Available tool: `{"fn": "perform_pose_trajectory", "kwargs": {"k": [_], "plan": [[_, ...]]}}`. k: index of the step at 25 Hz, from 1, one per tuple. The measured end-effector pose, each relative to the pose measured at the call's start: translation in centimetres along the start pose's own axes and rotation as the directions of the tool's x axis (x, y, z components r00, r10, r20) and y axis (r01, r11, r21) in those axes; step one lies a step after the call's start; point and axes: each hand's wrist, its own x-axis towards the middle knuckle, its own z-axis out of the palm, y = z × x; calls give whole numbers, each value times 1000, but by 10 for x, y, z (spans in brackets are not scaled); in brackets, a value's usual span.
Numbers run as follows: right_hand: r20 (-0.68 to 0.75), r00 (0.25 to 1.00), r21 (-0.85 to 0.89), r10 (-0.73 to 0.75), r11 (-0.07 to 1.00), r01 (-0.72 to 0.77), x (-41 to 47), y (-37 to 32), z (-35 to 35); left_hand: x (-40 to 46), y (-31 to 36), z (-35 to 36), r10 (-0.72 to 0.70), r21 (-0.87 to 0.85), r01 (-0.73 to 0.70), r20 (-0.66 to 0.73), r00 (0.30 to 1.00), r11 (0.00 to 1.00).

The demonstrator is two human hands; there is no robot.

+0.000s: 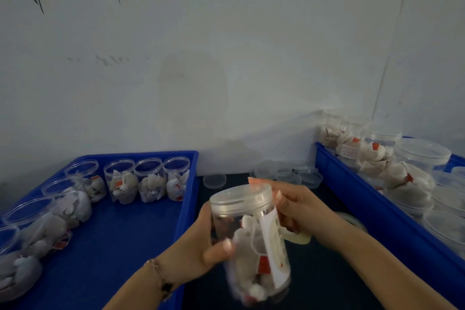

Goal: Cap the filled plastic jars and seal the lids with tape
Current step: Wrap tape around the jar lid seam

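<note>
A clear plastic jar filled with white tea bags hangs tilted over the dark table, between both hands. A clear lid sits on its top. My left hand grips the jar's body, thumb across the front. My right hand curls around the lid and upper wall from the right. A roll of tape lies on the table behind my right wrist, partly hidden.
A blue tray on the left holds several open filled jars. A blue tray on the right holds several capped jars. Loose clear lids lie at the back by the white wall.
</note>
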Motion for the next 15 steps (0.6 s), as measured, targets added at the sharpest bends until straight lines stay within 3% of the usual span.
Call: {"fn": "perform_pose_trajectory", "kwargs": {"k": [2,5,10,13,15], "plan": [[-89,995,24,-38,999,41,-1,-5,-3,0,-7,6,-53,2,54,-166,985,999],[-192,978,-48,-80,996,72,0,-19,-2,0,-17,7,-91,-123,41,-427,900,991],[-303,953,-114,-25,993,-10,4,-24,46,-1,-7,20,-9,-252,-109,-427,904,962],[-275,961,-126,-11,992,-25,3,-25,66,3,-8,17,-35,-148,-64,-581,813,987],[-171,984,-134,44,989,-68,2,-34,55,3,-9,7,-59,-101,-8,-640,766,995]]}}
